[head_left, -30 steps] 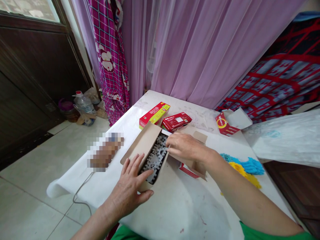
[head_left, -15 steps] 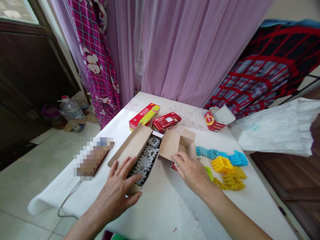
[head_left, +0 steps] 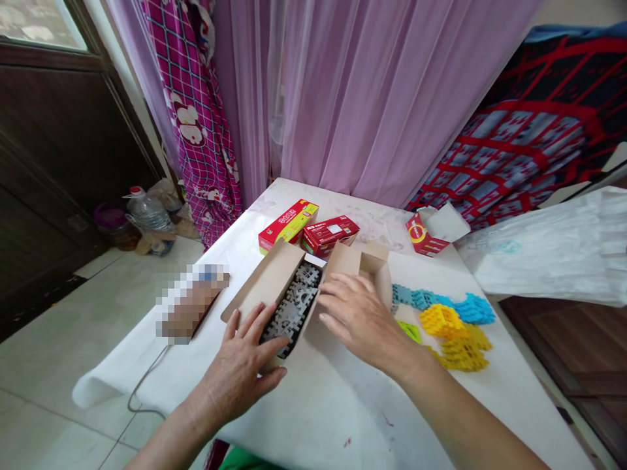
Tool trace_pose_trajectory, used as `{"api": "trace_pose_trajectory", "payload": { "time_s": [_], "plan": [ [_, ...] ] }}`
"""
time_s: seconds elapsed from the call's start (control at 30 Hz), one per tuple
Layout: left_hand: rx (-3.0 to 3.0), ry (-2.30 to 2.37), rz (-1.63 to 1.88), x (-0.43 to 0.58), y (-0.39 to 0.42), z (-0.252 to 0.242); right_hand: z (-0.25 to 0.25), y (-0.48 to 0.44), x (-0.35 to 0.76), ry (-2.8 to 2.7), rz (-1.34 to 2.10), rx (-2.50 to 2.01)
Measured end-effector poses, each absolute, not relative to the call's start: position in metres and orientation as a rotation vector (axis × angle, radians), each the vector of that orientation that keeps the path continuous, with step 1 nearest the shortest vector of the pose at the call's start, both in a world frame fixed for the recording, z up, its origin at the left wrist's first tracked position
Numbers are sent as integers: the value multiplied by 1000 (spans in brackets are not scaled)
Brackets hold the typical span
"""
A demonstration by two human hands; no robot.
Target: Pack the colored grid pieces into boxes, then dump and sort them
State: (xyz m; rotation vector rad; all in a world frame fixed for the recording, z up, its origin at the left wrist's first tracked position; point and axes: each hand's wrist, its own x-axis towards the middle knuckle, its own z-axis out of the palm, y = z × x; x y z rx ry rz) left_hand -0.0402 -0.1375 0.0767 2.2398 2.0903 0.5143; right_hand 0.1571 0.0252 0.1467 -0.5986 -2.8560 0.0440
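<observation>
A long cardboard box (head_left: 264, 281) lies lid-up on the table, packed with grey and black interlocking plastic pieces (head_left: 292, 307). My left hand (head_left: 247, 359) rests spread over its near end, fingertips on the lid and thumb by the near edge. Between the long box and the coloured pieces stands a second open cardboard box (head_left: 377, 264), its brown inside showing. My right hand (head_left: 357, 316) is over this box's left flap with fingers loosely apart and nothing seen in them. It hides much of the box; whether the fingertips touch the flap or the long box's side is unclear.
Blue (head_left: 473, 308), yellow (head_left: 443, 320) and green (head_left: 409, 331) plastic pieces lie at the right. Two red cartons (head_left: 289, 225) stand behind the boxes, and an open red carton (head_left: 426, 238) at the back right. A blurred-out object (head_left: 196, 307) with a cord is at the left edge.
My right hand has moved up and left from the second box's front edge toward the long box, fingers now more extended. My left hand stays on the long box. The view has shifted slightly.
</observation>
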Motion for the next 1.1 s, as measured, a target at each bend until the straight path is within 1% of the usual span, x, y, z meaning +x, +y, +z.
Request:
{"api": "trace_pose_trajectory", "payload": {
  "time_s": [0.23,0.5,0.7,1.1],
  "plan": [
    [2293,2088,513,-39,-139,72,125,30,117,-3003,96,-538],
    [2255,2106,749,-51,-142,54,112,24,120,-2928,235,-568],
    [2225,2183,732,-46,-140,49,106,17,118,-2896,329,-556],
    [2234,2195,667,-45,-142,52,113,-7,113,-2875,431,-540]
  ]
}}
